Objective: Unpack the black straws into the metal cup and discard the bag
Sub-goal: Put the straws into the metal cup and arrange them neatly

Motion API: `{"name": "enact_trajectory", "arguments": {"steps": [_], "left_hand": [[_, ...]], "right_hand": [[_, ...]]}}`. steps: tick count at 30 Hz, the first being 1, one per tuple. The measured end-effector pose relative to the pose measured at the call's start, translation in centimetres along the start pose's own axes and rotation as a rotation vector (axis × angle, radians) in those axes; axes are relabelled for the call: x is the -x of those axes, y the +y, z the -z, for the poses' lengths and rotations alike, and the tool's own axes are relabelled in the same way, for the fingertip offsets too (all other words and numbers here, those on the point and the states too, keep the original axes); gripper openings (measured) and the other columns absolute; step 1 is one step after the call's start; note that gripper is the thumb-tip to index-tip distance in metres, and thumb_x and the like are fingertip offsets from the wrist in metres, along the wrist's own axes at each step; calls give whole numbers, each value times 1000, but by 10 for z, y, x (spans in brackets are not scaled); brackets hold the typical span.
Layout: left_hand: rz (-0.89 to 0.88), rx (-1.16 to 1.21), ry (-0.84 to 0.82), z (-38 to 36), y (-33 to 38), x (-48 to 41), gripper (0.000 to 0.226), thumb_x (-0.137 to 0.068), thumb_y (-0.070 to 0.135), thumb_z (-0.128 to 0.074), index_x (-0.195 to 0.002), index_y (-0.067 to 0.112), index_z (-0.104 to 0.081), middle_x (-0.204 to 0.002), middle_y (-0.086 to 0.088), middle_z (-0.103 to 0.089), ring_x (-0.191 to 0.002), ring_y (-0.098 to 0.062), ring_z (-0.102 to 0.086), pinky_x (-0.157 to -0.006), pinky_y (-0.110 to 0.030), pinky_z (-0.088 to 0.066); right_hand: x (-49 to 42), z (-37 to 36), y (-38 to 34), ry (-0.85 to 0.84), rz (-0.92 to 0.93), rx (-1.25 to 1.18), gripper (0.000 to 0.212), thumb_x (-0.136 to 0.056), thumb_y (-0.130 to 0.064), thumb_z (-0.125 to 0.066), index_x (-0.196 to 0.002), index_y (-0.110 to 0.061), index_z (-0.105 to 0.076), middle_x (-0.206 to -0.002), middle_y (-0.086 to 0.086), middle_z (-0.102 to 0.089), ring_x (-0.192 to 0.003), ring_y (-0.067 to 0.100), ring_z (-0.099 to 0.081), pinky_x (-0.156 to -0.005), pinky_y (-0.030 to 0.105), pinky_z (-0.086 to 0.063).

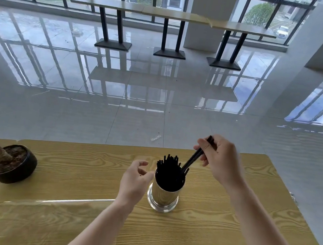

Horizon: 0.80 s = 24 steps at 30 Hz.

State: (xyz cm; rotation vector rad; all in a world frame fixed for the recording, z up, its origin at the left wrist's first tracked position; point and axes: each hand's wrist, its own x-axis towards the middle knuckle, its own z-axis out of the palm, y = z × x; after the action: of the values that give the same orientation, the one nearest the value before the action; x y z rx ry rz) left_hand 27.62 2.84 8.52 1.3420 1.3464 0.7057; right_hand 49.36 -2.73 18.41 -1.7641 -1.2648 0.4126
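A shiny metal cup (163, 196) stands upright on the wooden table (81, 175), near its middle. It is packed with several black straws (168, 164) that stick out of its mouth. My right hand (220, 160) hovers above and to the right of the cup, pinching a few black straws (195, 158) that slant down with their lower ends inside the cup. My left hand (134, 180) is just left of the cup with curled, parted fingers, holding nothing; whether it touches the cup I cannot tell. No bag is in either hand.
A dark round pot (12, 165) with soil and a cut stump sits at the table's left. A small clear scrap (155, 137) lies on the glossy tiled floor beyond the table's far edge. High bar tables (170, 13) stand by the windows.
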Motion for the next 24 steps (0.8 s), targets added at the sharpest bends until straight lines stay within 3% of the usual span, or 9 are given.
{"name": "enact_trajectory", "arguments": {"steps": [3, 6, 10, 13, 15, 17, 19, 22, 24], "left_hand": [[-119, -209, -5, -13, -1, 2, 44, -87, 31, -73, -127, 25, -58, -94, 4, -66, -86, -10, -64, -83, -35, -55], [-195, -286, 31, -20, -2, 2, 48, -85, 37, -76, -128, 24, -59, -97, 7, -63, -86, -8, -61, -80, -29, -52], [-217, -300, 73, -24, 0, -3, 46, -86, 37, -75, -127, 23, -59, -95, 8, -63, -85, -8, -61, -79, -29, -51], [-226, -298, 74, -25, 0, -6, 43, -87, 34, -75, -125, 23, -60, -93, 8, -64, -83, -8, -61, -77, -28, -51], [-234, -291, 73, -26, -1, -7, 41, -87, 32, -75, -124, 23, -61, -93, 8, -65, -82, -9, -61, -77, -28, -51], [-253, -290, 81, -26, -2, -8, 40, -86, 30, -75, -124, 24, -61, -93, 8, -64, -81, -7, -60, -75, -26, -49], [-287, -311, 103, -27, -4, -8, 41, -86, 27, -74, -125, 23, -61, -97, 8, -62, -84, -9, -60, -76, -26, -49], [-347, -360, 131, -30, -7, -6, 47, -87, 25, -71, -131, 21, -56, -114, 5, -54, -103, -17, -59, -89, -30, -50], [-386, -396, 107, -32, -9, -5, 56, -89, 25, -66, -141, 19, -47, -133, 3, -48, -122, -17, -51, -99, -28, -44]], "right_hand": [[-2, -20, 5, -43, 14, 119, 16, -98, -26, -64, -86, -16, -68, -79, -3, -76, -52, 2, -66, -47, 21, -55], [-2, -38, 11, -106, -37, 202, 23, -99, -28, -62, -85, -11, -68, -74, 2, -75, -56, 14, -69, -59, 43, -61], [2, -55, 22, -147, -98, 271, 28, -97, -31, -64, -82, -7, -67, -64, 5, -69, -52, 19, -69, -61, 45, -59], [6, -65, 30, -181, -94, 322, 24, -95, -29, -67, -87, -7, -69, -78, 7, -70, -66, 25, -69, -68, 45, -58], [8, -68, 33, -173, -64, 346, 20, -92, -29, -71, -101, -11, -72, -92, 3, -69, -76, 21, -65, -73, 36, -56], [10, -68, 36, -142, -31, 331, 28, -89, -29, -75, -113, -16, -72, -96, -3, -67, -80, 12, -60, -73, 24, -48], [11, -66, 39, -82, 20, 344, 29, -87, -27, -77, -114, -16, -73, -99, -4, -69, -81, 9, -58, -72, 20, -43], [17, -65, 41, 23, 121, 439, 25, -87, -18, -78, -111, -14, -75, -105, -2, -73, -98, 19, -64, -76, 25, -49], [25, -67, 45, 16, 172, 459, 36, -90, -16, -74, -125, -11, -68, -121, 0, -71, -115, 24, -61, -90, 34, -55]]}}
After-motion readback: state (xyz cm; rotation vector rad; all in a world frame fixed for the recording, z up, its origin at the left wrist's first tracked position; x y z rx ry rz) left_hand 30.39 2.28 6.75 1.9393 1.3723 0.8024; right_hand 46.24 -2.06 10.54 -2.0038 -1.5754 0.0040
